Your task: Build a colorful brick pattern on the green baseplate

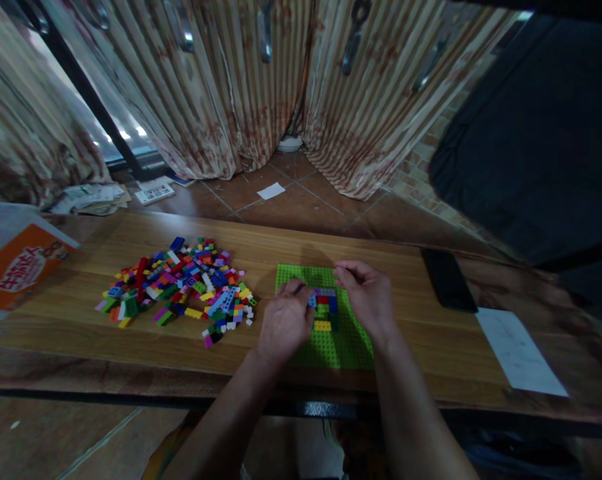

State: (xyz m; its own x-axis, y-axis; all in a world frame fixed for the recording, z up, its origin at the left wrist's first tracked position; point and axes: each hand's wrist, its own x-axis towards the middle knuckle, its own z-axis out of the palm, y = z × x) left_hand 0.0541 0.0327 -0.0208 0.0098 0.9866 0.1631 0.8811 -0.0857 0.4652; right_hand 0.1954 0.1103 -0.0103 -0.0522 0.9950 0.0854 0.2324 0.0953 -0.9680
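Observation:
A green studded baseplate (321, 357) lies on the table in front of me. On it, toy bricks form a small block outline, with a yellow brick (323, 326) along the near side, a grey brick (325, 292) at the far side and red and blue ones between. My left hand (287, 323) is closed over the plate's left part, a blue brick (311, 300) at its fingertips. Above the plate's right far corner, my right hand (367, 297) has thumb and forefinger pinched together. Whatever may be between those fingers is too small to make out.
Left of the plate spreads a heap of loose, many-coloured bricks (181, 280). An orange and white bag (25, 260) lies at the table's left end. To the right are a black phone (448, 280) and a white paper sheet (521, 350). The wooden table (421, 360) ends just before my body.

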